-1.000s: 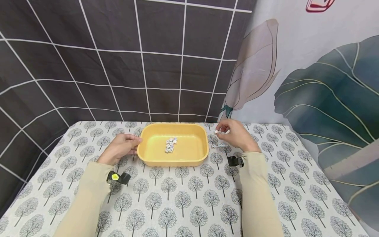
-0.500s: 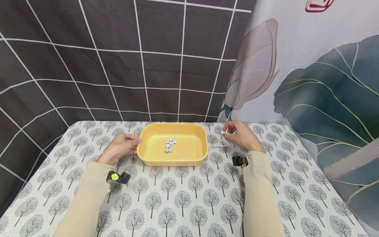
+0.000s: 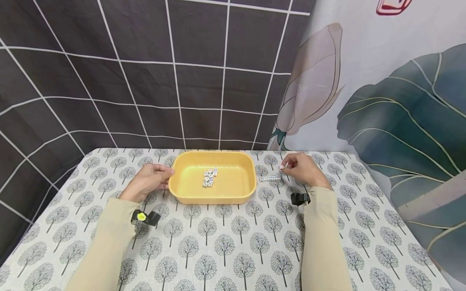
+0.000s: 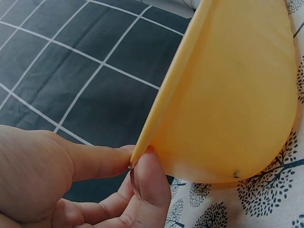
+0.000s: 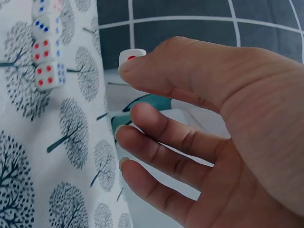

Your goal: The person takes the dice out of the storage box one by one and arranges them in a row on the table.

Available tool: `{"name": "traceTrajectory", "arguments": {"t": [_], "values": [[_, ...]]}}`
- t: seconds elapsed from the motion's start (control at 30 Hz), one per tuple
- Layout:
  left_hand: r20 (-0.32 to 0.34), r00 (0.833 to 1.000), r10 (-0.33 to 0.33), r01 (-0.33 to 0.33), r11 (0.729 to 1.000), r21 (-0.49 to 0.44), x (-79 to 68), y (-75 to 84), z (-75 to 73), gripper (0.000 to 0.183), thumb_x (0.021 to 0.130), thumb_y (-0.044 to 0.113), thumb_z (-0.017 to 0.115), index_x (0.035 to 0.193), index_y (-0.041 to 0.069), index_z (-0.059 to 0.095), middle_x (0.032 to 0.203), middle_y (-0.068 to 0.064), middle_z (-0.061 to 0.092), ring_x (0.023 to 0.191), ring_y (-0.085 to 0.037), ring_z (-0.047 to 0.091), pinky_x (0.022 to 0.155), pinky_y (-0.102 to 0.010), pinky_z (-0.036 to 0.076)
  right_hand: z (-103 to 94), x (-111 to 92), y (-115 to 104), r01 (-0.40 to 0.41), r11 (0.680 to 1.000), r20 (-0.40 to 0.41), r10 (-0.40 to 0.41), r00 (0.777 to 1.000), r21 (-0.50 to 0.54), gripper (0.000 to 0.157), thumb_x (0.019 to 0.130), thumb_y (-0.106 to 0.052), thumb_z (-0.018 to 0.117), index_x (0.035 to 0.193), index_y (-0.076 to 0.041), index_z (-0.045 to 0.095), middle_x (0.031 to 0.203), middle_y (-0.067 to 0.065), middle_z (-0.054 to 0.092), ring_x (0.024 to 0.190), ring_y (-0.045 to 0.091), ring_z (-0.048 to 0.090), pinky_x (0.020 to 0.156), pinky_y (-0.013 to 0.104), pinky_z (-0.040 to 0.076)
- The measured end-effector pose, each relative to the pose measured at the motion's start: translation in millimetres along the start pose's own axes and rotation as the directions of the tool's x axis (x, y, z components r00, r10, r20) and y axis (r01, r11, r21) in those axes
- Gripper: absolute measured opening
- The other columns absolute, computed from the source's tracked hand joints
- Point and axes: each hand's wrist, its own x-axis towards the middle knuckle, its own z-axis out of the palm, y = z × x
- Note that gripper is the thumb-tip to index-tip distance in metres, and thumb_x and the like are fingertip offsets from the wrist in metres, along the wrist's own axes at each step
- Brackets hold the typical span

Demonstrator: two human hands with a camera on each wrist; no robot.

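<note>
My left hand (image 3: 147, 181) pinches the left rim of a yellow tub (image 3: 212, 201); in the left wrist view the thumb and a fingertip clasp the tub's rim (image 4: 166, 90). Inside the tub lies a small cluster of white dice (image 3: 208, 178). My right hand (image 3: 301, 167) holds one white die (image 5: 131, 55) between thumb and index finger, above the cloth; the index finger is mostly hidden behind the thumb in the right wrist view. The other fingers are apart from it. Just left of that hand, a row of dice (image 3: 270, 178) lies end to end on the cloth, right of the tub.
A white cloth with printed trees (image 3: 207, 242) covers the table. Behind it hangs a dark gridded curtain (image 3: 196, 89), and a floral curtain (image 3: 364, 101) hangs at the right.
My right hand has moved to the right and slightly nearer with the die, ending to the right of the dice row. The left hand and the tub have stayed put.
</note>
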Motion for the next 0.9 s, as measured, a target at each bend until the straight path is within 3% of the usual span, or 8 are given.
{"name": "traceTrajectory", "arguments": {"t": [0.67, 0.9], "values": [[0.001, 1.0, -0.004, 0.004, 1.0, -0.002, -0.6, -0.9, -0.2, 0.039, 0.105, 0.017, 0.056, 0.133, -0.01, 0.05, 0.107, -0.01, 0.066, 0.081, -0.011, 0.066, 0.079, -0.024, 0.064, 9.9, 2.1, 21.6, -0.13, 0.991, 0.136, 0.13, 0.982, -0.006, 0.011, 0.088, -0.013, 0.075, 0.098, -0.009, 0.071, 0.089, 0.005, 0.062, 0.078, 0.018, 0.054, 0.065, 0.027, 0.046], [-0.004, 1.0, -0.001, 0.001, 1.0, 0.01, -0.4, -0.8, -0.3, 0.039, 0.105, 0.019, 0.056, 0.133, -0.009, 0.052, 0.107, -0.009, 0.067, 0.08, -0.009, 0.065, 0.077, -0.023, 0.064, 12.2, 2.8, 22.3, -0.143, 0.99, 0.147, 0.143, 0.979, -0.009, 0.015, 0.084, -0.012, 0.077, 0.099, -0.01, 0.072, 0.101, 0.01, 0.065, 0.09, 0.023, 0.057, 0.074, 0.032, 0.05]]}}
